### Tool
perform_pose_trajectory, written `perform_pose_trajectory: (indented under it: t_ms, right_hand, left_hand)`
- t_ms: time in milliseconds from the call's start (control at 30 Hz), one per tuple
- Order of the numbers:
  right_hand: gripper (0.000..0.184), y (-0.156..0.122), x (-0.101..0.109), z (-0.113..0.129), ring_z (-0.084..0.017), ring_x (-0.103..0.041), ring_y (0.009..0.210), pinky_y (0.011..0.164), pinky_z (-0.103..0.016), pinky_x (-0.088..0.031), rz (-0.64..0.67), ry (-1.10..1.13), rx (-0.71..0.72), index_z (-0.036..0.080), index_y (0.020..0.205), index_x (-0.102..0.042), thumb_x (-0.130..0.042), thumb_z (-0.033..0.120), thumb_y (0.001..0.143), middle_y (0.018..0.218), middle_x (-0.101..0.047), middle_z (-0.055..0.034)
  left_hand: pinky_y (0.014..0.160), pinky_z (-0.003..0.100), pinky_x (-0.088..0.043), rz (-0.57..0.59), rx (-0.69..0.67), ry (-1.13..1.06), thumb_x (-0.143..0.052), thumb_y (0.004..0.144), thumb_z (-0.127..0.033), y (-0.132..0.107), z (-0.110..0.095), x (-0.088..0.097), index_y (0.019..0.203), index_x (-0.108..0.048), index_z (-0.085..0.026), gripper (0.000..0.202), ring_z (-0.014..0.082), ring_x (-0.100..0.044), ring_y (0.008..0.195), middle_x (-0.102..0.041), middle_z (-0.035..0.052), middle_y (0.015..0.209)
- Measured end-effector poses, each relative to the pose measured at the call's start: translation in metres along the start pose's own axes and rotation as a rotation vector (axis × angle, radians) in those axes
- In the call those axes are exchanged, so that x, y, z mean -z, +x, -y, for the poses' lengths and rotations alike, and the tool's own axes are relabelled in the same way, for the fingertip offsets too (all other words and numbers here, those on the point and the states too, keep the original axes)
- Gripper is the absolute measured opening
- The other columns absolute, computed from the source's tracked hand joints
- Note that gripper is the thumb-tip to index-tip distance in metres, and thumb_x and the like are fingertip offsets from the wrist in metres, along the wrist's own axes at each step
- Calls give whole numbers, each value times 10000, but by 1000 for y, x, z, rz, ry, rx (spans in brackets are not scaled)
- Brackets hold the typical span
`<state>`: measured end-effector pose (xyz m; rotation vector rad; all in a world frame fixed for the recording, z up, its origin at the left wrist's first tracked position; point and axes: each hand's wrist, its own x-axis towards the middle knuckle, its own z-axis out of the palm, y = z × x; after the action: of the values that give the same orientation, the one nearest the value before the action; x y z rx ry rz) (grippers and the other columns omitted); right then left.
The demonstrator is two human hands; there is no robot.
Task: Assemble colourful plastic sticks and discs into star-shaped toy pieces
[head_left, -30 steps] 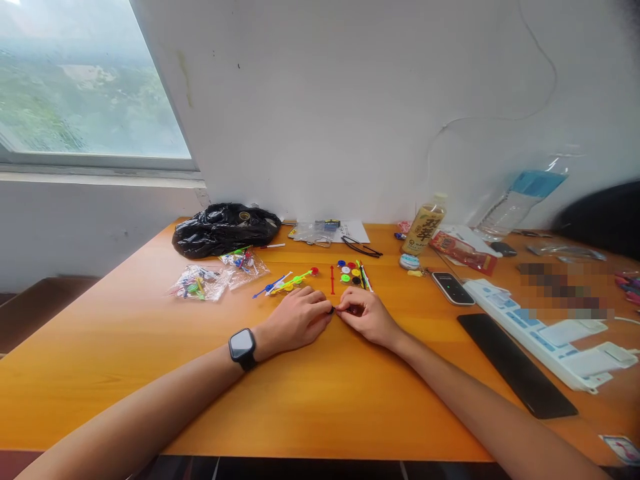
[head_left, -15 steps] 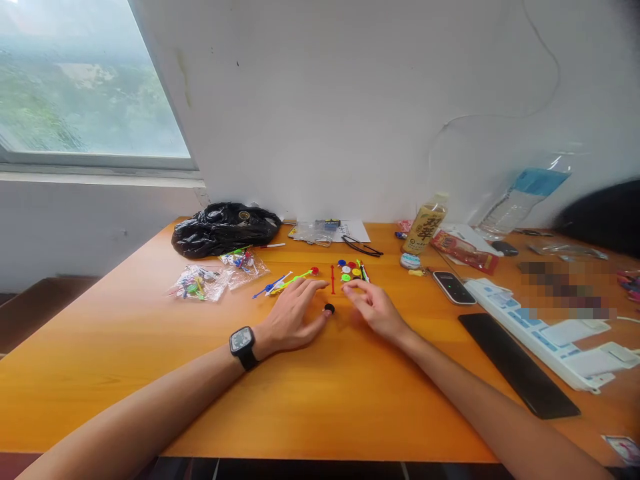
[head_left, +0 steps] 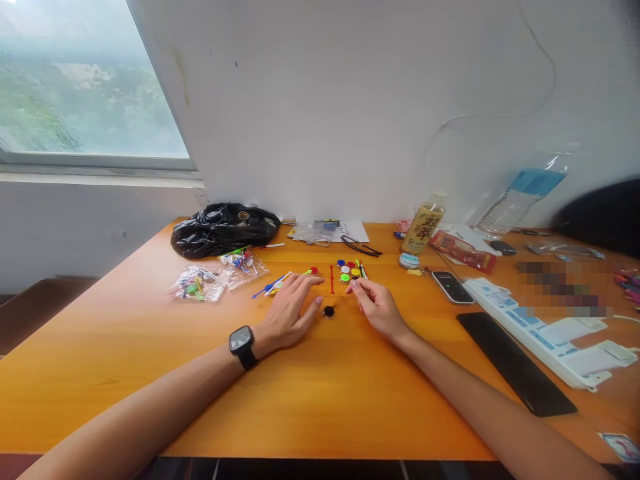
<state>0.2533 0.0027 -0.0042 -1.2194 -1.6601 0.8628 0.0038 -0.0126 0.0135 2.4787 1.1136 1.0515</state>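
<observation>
A varnished orange-brown wooden bench (head_left: 240,413) stretches out in front of me. At the bench's far left corner a crumpled, glossy black plastic bag (head_left: 225,230) slumps, presumably pushed there to free working room. The left hand (head_left: 287,310), near the bench's middle, has its fingers spread and released, gripping nothing I can see. The right hand (head_left: 379,310), just right of the bench's middle, curls its fingers loosely, thumb near forefinger; whether something tiny is pinched there I cannot tell. Two clear plastic packets of mixed coloured parts (head_left: 200,283) lie on the bench's left half, probably so their contents don't mingle with loose pieces. Past the bench's middle, a slim red plastic stick with pointed ends (head_left: 332,279) lies alone, and small round coloured discs (head_left: 345,269) sit bunched, likely for easy picking. A single black round disc (head_left: 329,311) rests at the bench's middle, between both hands and touching neither, perhaps so either can reach it.
</observation>
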Motion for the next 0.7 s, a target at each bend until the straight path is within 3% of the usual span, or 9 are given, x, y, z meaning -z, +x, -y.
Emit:
perform_pose_trajectory:
  t_ms: [200, 400, 700]
  right_hand:
    - [494, 2, 1, -7, -178, -585, 709, 643, -293, -459, 22, -52, 56, 200, 955, -726, -446, 595, 1056, 801, -639, -42]
    - [531, 1, 2, -6, -164, -575, 660, 594, -295, -483, 39, -34, 26, 202, 1084, -754, -408, 605, 1065, 949, -718, -76]
    - [517, 0, 1, -2, -132, -549, 590, 582, -288, -482, 58, -42, 32, 213, 1120, -737, -396, 600, 1073, 1036, -725, -67]
  left_hand:
    - [1115, 474, -419, -10, 14, -14, -466, 1086, -310, 0, 1, -1, 1331, -538, -238, 266, 271, -586, 1200, -659, 93, 1288]
    - [1119, 472, -413, 1, 19, -20, -467, 1089, -317, 0, 2, -1, 1322, -535, -240, 254, 262, -584, 1188, -660, 83, 1284]
    - [1134, 480, -404, 8, 25, -30, -467, 1088, -324, 0, 1, -1, 1294, -548, -249, 234, 262, -594, 1172, -676, 76, 1261]
